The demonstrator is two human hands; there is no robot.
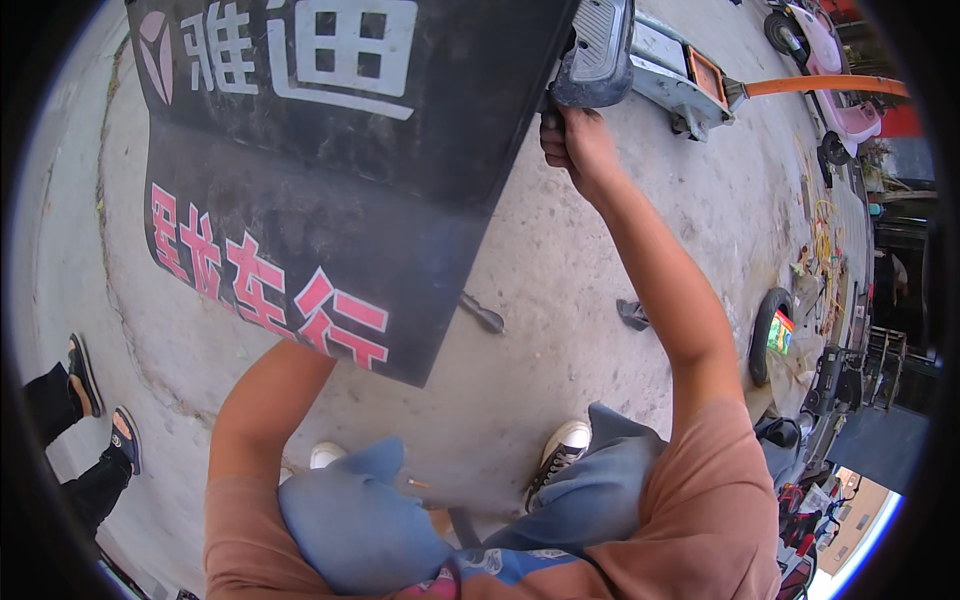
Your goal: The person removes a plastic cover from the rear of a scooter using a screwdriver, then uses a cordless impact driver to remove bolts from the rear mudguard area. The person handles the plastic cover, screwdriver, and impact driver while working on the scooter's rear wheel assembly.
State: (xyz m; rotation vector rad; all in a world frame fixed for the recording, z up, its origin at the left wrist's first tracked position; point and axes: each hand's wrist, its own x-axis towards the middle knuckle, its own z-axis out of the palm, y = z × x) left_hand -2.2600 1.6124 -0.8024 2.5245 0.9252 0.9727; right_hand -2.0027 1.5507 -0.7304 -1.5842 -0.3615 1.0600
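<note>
Looks midway at the black flap [310, 165], upper left, and the grey pad [598, 55] beside it; shows nothing plainly finished, so cannot tell how much is left; has the right hand [578, 145] curled tight just under the pad, contents unclear; cannot see the left hand or its grip, blocked by the flap; has jack [680, 75] near the pad, tyre [765, 340] well apart at right.

Soft daylight, faint shadows, edges bent
</note>
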